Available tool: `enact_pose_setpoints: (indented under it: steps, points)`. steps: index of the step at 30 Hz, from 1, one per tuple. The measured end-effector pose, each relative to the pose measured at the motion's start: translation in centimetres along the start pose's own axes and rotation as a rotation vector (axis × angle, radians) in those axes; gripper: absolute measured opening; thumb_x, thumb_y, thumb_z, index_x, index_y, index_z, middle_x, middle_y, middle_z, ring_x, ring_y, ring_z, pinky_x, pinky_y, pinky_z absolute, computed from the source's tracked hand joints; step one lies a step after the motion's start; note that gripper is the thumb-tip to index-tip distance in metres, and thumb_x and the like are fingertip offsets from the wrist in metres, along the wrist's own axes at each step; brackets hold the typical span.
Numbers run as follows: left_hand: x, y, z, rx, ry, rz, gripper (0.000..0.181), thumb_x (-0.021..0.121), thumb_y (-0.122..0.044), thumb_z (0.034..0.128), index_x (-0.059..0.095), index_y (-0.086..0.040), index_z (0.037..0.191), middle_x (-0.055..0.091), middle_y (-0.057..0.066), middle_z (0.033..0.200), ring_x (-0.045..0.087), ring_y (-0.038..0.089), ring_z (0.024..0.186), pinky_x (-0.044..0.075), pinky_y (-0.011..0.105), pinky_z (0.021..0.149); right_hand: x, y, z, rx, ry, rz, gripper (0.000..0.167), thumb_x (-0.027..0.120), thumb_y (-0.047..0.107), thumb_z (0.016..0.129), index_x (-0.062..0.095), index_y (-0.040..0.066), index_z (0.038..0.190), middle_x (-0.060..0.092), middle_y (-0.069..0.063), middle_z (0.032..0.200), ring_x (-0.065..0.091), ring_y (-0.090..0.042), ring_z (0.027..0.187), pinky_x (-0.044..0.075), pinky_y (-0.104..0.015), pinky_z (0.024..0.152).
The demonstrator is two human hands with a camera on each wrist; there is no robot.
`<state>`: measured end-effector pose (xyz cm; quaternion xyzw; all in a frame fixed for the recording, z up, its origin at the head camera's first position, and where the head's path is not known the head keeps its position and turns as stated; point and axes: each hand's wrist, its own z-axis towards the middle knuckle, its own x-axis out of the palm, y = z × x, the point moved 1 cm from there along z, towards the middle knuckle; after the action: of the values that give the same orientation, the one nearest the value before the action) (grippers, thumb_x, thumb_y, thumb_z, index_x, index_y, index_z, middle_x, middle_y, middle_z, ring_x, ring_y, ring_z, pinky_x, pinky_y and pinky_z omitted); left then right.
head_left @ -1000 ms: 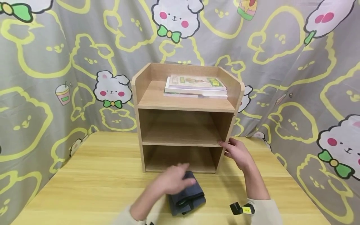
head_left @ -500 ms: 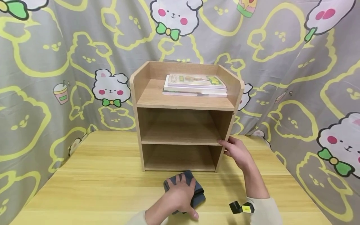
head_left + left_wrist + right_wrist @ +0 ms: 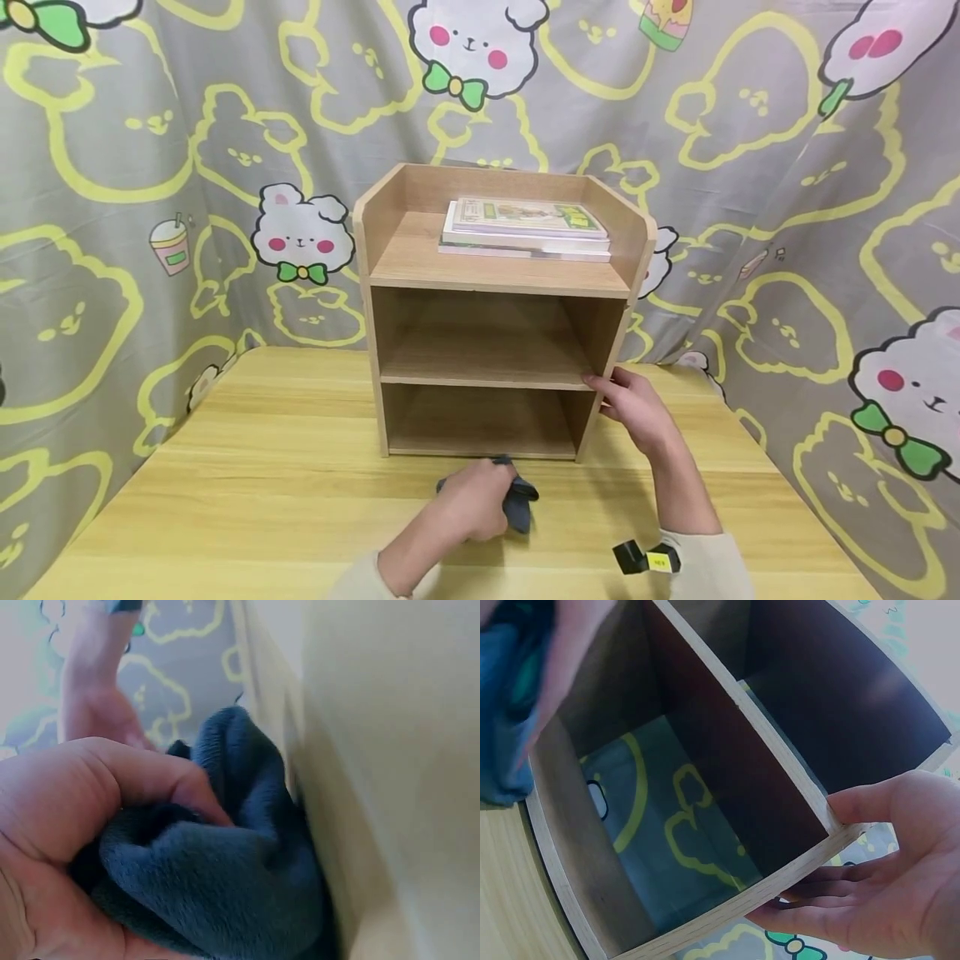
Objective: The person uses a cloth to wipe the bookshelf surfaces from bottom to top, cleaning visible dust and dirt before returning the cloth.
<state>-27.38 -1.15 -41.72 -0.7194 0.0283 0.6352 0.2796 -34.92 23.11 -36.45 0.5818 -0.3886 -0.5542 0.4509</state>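
Observation:
My left hand (image 3: 474, 498) grips a dark blue-grey cloth (image 3: 519, 507) just in front of the shelf's base. In the left wrist view the fuzzy cloth (image 3: 217, 885) is bunched and folded between thumb and fingers. My right hand (image 3: 636, 410) holds the right side panel of a small wooden shelf unit (image 3: 405, 265). Its thumb lies on the front edge by the middle board, and its fingers lie along the outer side, as the right wrist view shows the hand (image 3: 892, 870). Both lower compartments of the unit show bare boards.
A small stack of books (image 3: 528, 229) lies on the unit's top board. The unit stands on a light wooden table (image 3: 262, 467). Behind and at both sides hangs a grey patterned curtain (image 3: 247, 58).
My left hand came down flat onto the folded cloth, then curled round it and bunched it up. The right hand has stayed on the shelf's side.

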Motion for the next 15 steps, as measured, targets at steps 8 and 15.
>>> enact_pose_setpoints:
  steps: [8, 15]
  points:
    - [-6.4, 2.2, -1.3, 0.057, -0.197, -0.16, 0.046, 0.066, 0.002, 0.0685, 0.074, -0.014, 0.111, 0.067, 0.0, 0.082, 0.056, 0.016, 0.068, 0.046, 0.03, 0.059, -0.1, 0.0, 0.0, -0.007, -0.004, -0.003, 0.059, 0.056, 0.028, 0.103, 0.04, -0.008, 0.147, 0.05, -0.027, 0.146, 0.049, -0.033, 0.135, 0.041, -0.049, 0.113]
    - [-13.2, 5.5, -5.4, 0.025, -0.4, -0.264, 0.043, 0.068, -0.003, 0.0799, 0.07, -0.015, 0.122, 0.073, 0.008, 0.103, 0.062, 0.021, 0.084, 0.05, 0.037, 0.075, 0.0, -0.1, 0.0, -0.01, -0.011, -0.012, 0.058, 0.055, 0.028, 0.103, 0.041, -0.009, 0.146, 0.052, -0.028, 0.144, 0.05, -0.033, 0.134, 0.043, -0.048, 0.112]
